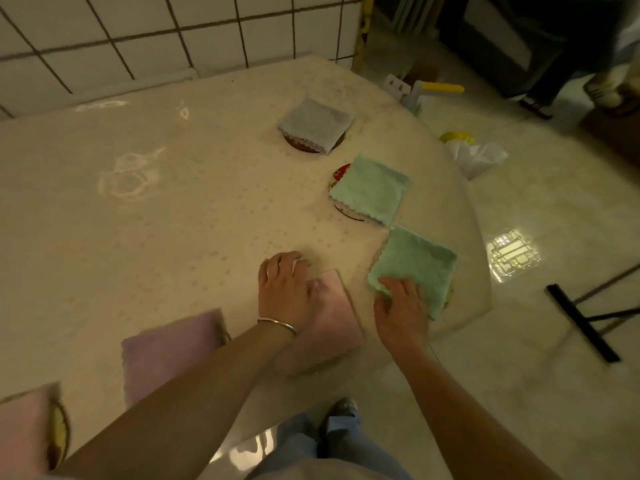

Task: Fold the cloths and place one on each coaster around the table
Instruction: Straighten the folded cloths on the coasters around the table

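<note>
Several folded cloths lie round the edge of a cream table (173, 220). A grey cloth (317, 124) covers a brown coaster (301, 144) at the back. A green cloth (370, 188) lies on a red-and-white coaster (341, 173). A second green cloth (415, 268) sits near the right edge, and my right hand (400, 308) grips its near corner. My left hand (285, 289) rests flat on a pink cloth (332, 323) beside it. A purple cloth (169, 351) and another pink cloth (22, 431) on a yellow coaster (60, 431) lie at the near left.
A white tiled wall (138, 39) runs behind the table. On the floor to the right are a yellow-handled tool (440, 88), a white bag (474, 157) and a black broom head (581, 322). Another person's legs (588, 77) stand at the far right.
</note>
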